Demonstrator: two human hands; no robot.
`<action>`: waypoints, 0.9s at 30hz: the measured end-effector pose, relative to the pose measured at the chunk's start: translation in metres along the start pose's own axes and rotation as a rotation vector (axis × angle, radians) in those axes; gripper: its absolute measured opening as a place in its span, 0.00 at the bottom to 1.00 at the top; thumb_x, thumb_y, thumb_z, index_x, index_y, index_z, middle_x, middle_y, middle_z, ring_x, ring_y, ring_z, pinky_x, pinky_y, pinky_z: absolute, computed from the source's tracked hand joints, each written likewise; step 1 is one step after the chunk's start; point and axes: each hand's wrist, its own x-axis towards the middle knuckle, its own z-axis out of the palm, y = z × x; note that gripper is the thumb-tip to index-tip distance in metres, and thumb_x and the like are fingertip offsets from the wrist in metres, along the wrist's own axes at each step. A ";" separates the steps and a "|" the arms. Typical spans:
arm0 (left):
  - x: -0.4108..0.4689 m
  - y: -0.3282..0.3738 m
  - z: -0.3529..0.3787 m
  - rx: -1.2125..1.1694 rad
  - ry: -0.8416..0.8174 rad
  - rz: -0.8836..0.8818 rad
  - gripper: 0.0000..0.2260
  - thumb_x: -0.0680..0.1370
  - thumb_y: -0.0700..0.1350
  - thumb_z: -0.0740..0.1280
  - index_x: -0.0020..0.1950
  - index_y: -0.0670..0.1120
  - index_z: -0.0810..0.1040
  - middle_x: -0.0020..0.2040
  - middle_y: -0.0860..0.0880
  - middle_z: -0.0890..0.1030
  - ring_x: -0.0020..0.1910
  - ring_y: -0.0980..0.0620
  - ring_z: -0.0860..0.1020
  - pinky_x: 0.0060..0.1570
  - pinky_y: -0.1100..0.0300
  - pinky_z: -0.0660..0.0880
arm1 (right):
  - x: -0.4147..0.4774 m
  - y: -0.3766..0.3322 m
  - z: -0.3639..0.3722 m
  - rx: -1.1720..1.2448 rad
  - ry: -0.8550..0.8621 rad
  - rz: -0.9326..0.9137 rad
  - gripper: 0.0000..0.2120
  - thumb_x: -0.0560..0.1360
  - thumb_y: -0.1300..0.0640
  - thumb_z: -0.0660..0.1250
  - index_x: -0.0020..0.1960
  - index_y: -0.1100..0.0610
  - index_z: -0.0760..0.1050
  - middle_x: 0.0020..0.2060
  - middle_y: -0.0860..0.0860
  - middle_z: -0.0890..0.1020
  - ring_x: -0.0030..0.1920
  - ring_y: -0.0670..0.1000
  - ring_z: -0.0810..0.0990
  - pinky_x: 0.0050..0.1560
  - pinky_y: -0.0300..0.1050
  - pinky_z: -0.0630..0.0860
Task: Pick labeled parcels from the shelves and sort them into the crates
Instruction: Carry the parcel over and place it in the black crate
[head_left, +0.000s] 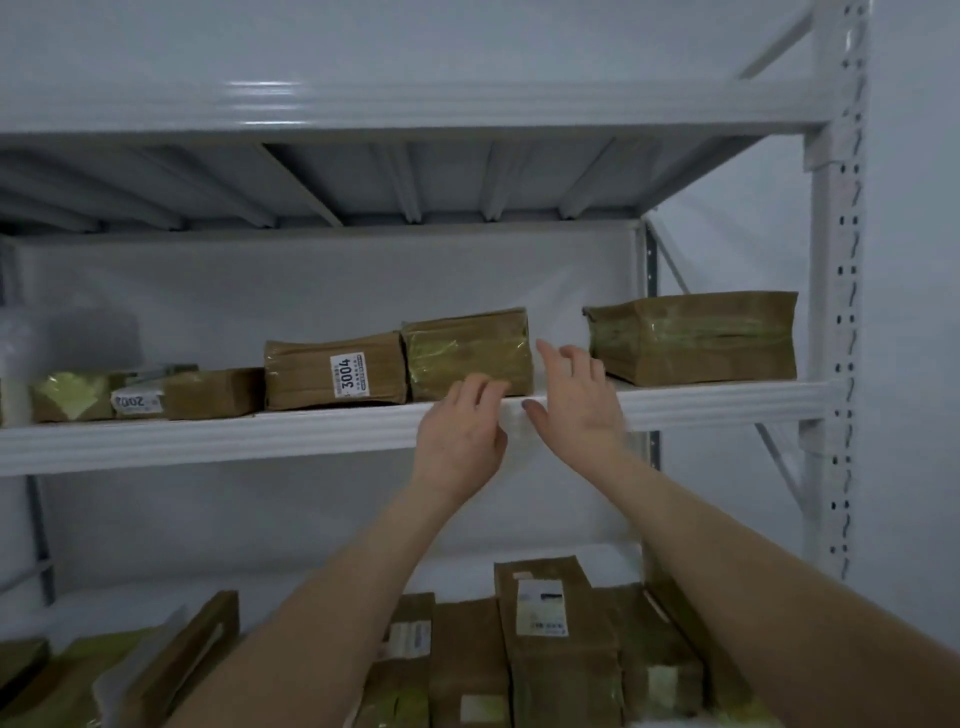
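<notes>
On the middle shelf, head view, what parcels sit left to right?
Yellow-taped small brown parcel, flat parcel labelled 2002, low plain brown box, brown parcel labelled 3004, tape-wrapped brown parcel, large brown parcel.

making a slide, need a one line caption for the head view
Left hand and right hand reach for the taped brown parcel beside parcel 3004 on the white shelf.

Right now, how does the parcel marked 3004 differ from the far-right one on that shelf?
The 3004 parcel shows a white label on its front; the far-right parcel shows only glossy tape. The 3004 parcel touches a neighbour; the far-right one stands alone. Both are brown.
</notes>
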 end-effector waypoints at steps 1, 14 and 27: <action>0.010 -0.001 -0.005 0.023 0.024 -0.032 0.19 0.63 0.37 0.71 0.54 0.42 0.78 0.49 0.44 0.79 0.43 0.43 0.79 0.31 0.55 0.75 | 0.011 0.000 -0.003 0.028 -0.022 0.001 0.36 0.76 0.47 0.66 0.77 0.50 0.51 0.71 0.56 0.63 0.69 0.59 0.63 0.66 0.52 0.64; 0.081 -0.042 -0.039 -0.038 0.025 -0.528 0.22 0.79 0.46 0.61 0.73 0.47 0.64 0.70 0.45 0.67 0.62 0.45 0.73 0.55 0.52 0.74 | 0.082 0.012 -0.008 0.047 -0.163 0.035 0.31 0.73 0.47 0.70 0.70 0.43 0.59 0.63 0.56 0.73 0.65 0.60 0.68 0.61 0.54 0.66; 0.096 -0.023 -0.038 -0.664 -0.055 -0.958 0.27 0.81 0.55 0.59 0.75 0.43 0.62 0.71 0.43 0.70 0.68 0.41 0.70 0.65 0.49 0.69 | 0.061 0.015 -0.043 0.569 -0.046 0.246 0.13 0.79 0.44 0.60 0.49 0.54 0.70 0.46 0.51 0.76 0.50 0.55 0.75 0.46 0.44 0.68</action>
